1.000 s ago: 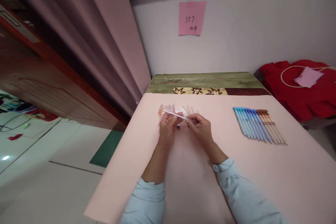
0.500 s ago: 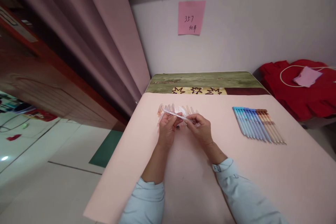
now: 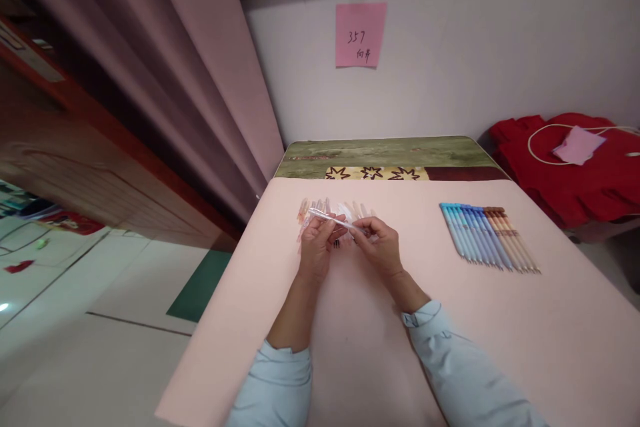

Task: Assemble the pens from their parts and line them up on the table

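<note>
So dead centre of the frame, a bit above the middle, both hands are on one clear pen [image 3: 336, 219]. It's held slanted just off the pink table [image 3: 500, 333]. The left hand [image 3: 316, 248] has its fingertips pinched around the upper-left stretch of the barrel, and the right hand [image 3: 381, 248] is pinched on the lower-right end. So both are closed on it, one at each end. I honestly can't tell if it's one piece or two being fitted together, it's too small and see-through.

Right behind the fingers there's a loose pile [image 3: 320, 205] of more clear bits, touching or nearly touching the knuckles. Off to the right, well apart, a tidy row [image 3: 487, 237] of blue and tan pens lies side by side. There's a pink note [image 3: 360, 35] on the wall at upper centre and a red cloth [image 3: 575, 173] at the far right edge.

My guess on handling: it's super light, stiff thin plastic, kinda slick, and probably cracks if squeezed hard. I reckon a fingertip grip along the barrel near each end beats grabbing the tip.
</note>
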`<action>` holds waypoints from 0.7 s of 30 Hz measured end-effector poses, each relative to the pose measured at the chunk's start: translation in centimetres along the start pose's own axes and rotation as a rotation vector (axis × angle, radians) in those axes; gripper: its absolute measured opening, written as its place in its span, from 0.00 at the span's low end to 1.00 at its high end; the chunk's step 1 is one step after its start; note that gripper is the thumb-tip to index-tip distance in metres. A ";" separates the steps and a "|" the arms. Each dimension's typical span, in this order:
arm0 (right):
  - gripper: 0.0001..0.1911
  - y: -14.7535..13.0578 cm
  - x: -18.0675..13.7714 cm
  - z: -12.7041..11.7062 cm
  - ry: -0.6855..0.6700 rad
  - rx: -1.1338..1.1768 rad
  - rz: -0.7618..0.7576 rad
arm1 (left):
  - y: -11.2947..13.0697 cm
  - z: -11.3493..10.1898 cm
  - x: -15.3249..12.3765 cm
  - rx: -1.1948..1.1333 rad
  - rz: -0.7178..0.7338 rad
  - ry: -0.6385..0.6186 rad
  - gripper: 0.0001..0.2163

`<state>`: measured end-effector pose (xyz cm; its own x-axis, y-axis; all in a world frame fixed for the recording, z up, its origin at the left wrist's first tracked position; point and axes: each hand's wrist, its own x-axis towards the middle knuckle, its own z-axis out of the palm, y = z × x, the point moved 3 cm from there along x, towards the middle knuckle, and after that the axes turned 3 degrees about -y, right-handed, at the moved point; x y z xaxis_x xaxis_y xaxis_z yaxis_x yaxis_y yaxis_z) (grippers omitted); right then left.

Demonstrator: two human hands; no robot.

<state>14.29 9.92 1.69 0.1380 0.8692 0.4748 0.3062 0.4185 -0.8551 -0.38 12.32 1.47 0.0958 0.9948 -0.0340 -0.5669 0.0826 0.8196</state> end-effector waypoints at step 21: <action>0.17 -0.1 0.0 -0.1 -0.079 -0.101 0.057 | 0.2 0.7 -0.4 0.003 -0.004 -0.011 0.13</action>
<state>14.33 9.84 1.75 0.0841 0.9106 0.4045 0.3942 0.3424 -0.8529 0.06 11.91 2.07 0.1076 0.9937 -0.0310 -0.5644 0.0867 0.8209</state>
